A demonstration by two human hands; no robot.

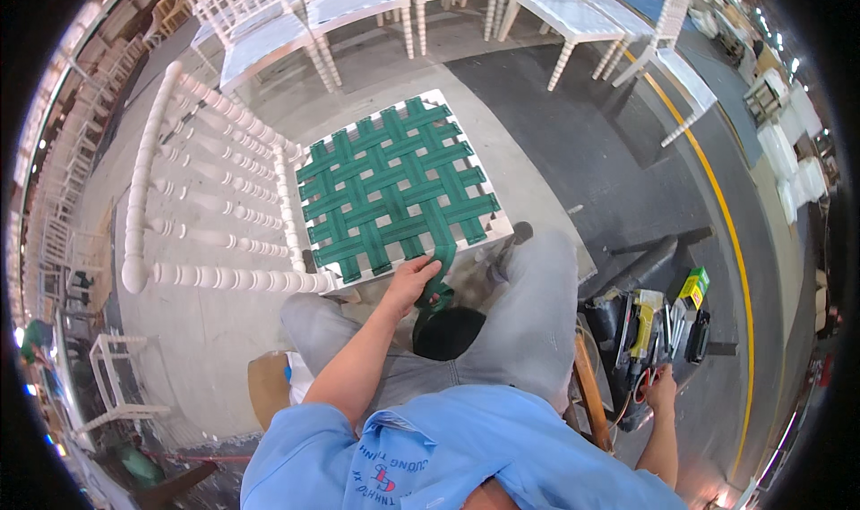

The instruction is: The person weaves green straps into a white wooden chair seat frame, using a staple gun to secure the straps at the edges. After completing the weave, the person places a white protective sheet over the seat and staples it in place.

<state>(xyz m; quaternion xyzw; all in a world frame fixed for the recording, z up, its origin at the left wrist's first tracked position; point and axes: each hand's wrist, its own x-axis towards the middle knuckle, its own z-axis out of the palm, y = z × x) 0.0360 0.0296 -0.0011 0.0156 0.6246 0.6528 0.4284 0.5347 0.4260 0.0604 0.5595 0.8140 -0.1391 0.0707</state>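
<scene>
In front of me a white chair frame (228,282) with turned spindles lies tipped, its back to the left. Its seat is woven with green webbing (385,183) in a checkered pattern. My left hand (412,283) is closed on a loose webbing strap (442,257) at the seat's near edge; the strap's tail hangs between my knees. Off to the right, my right hand (661,390) has its fingers closed at the red handles of a pair of scissors (640,385). The scissors lie among tools, next to a yellow air stapler (643,322).
A dark tool stand (618,304) at my right also bears a green-yellow box (694,286) and a black tool (699,337). White chairs (358,13) line the far side. A small white frame (116,385) stands at left. A yellow line (736,241) runs along the floor.
</scene>
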